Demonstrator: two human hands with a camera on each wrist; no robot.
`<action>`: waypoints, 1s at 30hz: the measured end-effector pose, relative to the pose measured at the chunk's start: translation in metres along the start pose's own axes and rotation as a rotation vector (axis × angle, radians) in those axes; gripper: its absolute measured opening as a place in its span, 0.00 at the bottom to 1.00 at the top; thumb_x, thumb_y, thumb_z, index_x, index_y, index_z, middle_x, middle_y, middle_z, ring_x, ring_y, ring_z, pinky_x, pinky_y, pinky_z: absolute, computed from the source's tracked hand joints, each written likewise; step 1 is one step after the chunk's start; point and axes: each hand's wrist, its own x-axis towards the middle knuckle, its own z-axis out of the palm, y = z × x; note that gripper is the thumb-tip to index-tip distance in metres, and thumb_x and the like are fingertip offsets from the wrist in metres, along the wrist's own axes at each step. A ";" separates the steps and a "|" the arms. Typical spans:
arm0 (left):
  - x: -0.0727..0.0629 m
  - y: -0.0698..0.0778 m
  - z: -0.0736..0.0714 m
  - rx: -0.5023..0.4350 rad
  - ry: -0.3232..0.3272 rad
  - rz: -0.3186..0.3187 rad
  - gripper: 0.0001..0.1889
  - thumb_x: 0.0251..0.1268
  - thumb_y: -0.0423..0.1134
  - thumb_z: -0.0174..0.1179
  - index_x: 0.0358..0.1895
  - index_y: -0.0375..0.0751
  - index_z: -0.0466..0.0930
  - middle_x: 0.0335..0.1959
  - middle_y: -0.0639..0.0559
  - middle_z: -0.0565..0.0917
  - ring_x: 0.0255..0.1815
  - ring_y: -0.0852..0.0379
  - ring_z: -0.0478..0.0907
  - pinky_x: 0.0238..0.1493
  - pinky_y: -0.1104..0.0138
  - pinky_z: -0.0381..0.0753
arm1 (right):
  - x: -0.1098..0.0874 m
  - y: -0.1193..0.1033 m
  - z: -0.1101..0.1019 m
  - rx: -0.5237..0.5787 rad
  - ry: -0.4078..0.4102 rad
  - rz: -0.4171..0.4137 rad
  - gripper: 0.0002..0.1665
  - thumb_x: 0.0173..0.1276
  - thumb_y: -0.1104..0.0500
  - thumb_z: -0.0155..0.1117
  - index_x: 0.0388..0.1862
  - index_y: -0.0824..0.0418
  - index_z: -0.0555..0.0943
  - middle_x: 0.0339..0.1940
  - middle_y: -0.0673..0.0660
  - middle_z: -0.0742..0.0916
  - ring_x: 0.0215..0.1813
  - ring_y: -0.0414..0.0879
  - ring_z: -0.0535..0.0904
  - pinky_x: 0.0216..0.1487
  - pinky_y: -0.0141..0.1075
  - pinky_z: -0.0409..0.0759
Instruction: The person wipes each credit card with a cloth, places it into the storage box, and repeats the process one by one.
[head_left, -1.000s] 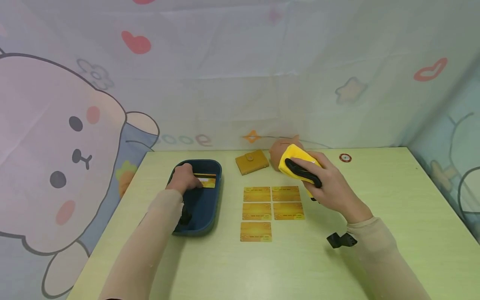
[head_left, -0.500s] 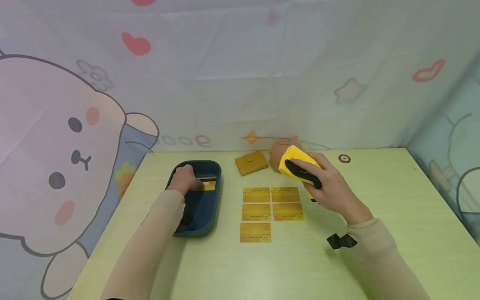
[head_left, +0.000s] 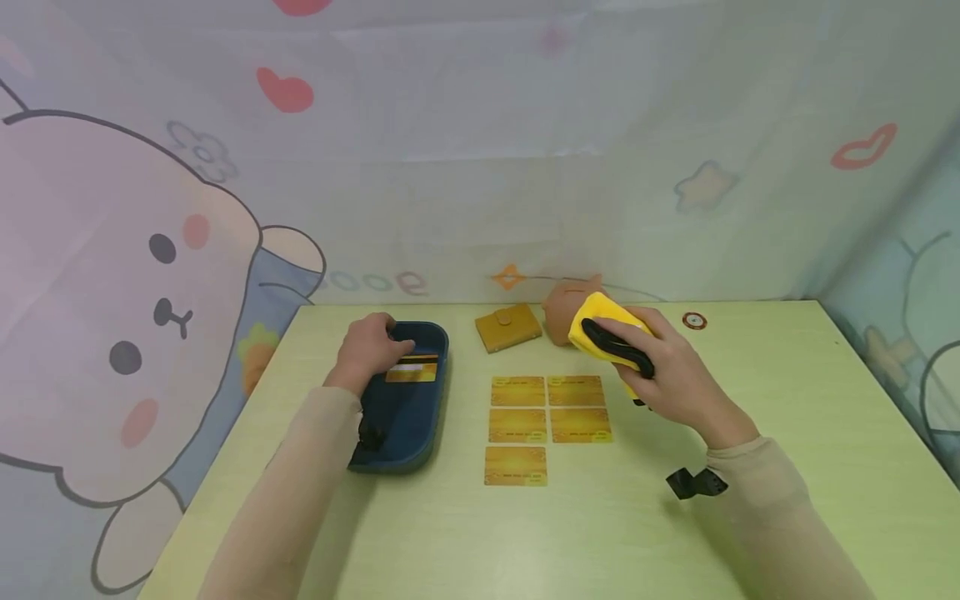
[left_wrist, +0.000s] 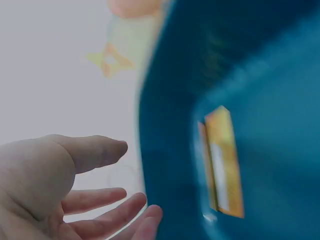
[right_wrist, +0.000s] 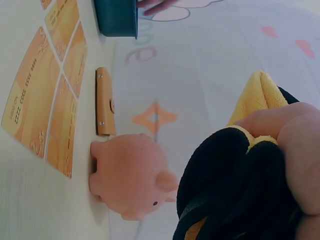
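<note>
In the head view my left hand (head_left: 367, 354) is over the far left rim of the dark blue tray (head_left: 435, 417). The left wrist view shows its thumb and fingers apart, with nothing between them. A gold bank card (head_left: 411, 369) lies on the tray's floor, dark stripe and white strip up, clear of the fingers. My right hand (head_left: 678, 375) grips a folded yellow and black fuzzy cloth (head_left: 596, 321) above the table, in front of the pink piggy bank (right_wrist: 130, 172). Part of the cloth is hidden by the fingers.
Several gold bank cards (head_left: 517, 425) lie in two columns right of the tray. Behind them lies a tan snap-button card wallet (head_left: 508, 327). A round red and white chip (head_left: 694, 321) lies at the back right. A patterned curtain (head_left: 480, 167) hangs behind the table.
My left hand has lifted off the card in the tray and moved up and left, uncovering more of it. The right hand still holds the cloth in about the same place.
</note>
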 end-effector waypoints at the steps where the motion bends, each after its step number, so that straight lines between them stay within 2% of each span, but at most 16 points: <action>1: -0.004 0.006 -0.001 -0.015 0.017 0.026 0.31 0.75 0.47 0.64 0.72 0.30 0.73 0.61 0.31 0.82 0.59 0.35 0.80 0.60 0.45 0.83 | -0.001 0.001 0.000 0.002 -0.003 0.003 0.42 0.61 0.75 0.74 0.73 0.53 0.78 0.69 0.65 0.76 0.62 0.63 0.77 0.54 0.61 0.85; 5: -0.020 0.030 -0.004 -0.101 0.067 0.135 0.28 0.76 0.47 0.64 0.71 0.34 0.75 0.56 0.36 0.85 0.55 0.39 0.82 0.56 0.48 0.85 | -0.003 0.005 -0.001 0.027 -0.014 0.022 0.41 0.63 0.72 0.74 0.74 0.53 0.77 0.70 0.65 0.75 0.63 0.62 0.77 0.56 0.60 0.84; 10: -0.041 0.060 -0.003 -0.192 0.089 0.289 0.23 0.75 0.45 0.65 0.67 0.38 0.80 0.52 0.41 0.87 0.49 0.45 0.86 0.51 0.51 0.87 | -0.003 0.007 -0.005 0.052 -0.019 0.038 0.40 0.63 0.72 0.73 0.74 0.53 0.78 0.69 0.64 0.76 0.62 0.61 0.78 0.56 0.59 0.84; 13: -0.054 0.075 0.002 -0.203 0.085 0.376 0.20 0.74 0.44 0.66 0.63 0.39 0.83 0.50 0.43 0.88 0.45 0.47 0.86 0.48 0.53 0.88 | -0.004 0.010 -0.007 0.047 -0.024 0.039 0.40 0.63 0.72 0.73 0.74 0.54 0.78 0.69 0.64 0.77 0.62 0.60 0.78 0.56 0.59 0.83; 17: -0.070 0.094 0.014 -0.189 0.055 0.460 0.17 0.74 0.44 0.66 0.60 0.41 0.86 0.49 0.46 0.89 0.43 0.50 0.87 0.45 0.57 0.88 | -0.007 0.015 -0.010 0.042 -0.035 0.043 0.39 0.64 0.71 0.74 0.74 0.55 0.78 0.68 0.64 0.77 0.61 0.60 0.79 0.55 0.59 0.84; 23: -0.087 0.114 0.039 -0.170 -0.001 0.547 0.14 0.72 0.42 0.68 0.55 0.39 0.87 0.48 0.46 0.89 0.43 0.50 0.87 0.47 0.61 0.87 | -0.012 0.017 -0.014 0.034 -0.059 0.050 0.38 0.64 0.70 0.75 0.73 0.56 0.78 0.66 0.65 0.78 0.59 0.61 0.79 0.53 0.59 0.84; 30: -0.084 0.123 0.072 -0.178 -0.093 0.594 0.13 0.69 0.41 0.72 0.52 0.42 0.88 0.47 0.47 0.90 0.46 0.49 0.87 0.49 0.63 0.86 | -0.016 0.017 -0.018 0.019 -0.090 0.066 0.39 0.63 0.71 0.75 0.73 0.56 0.77 0.66 0.66 0.77 0.58 0.62 0.80 0.51 0.60 0.85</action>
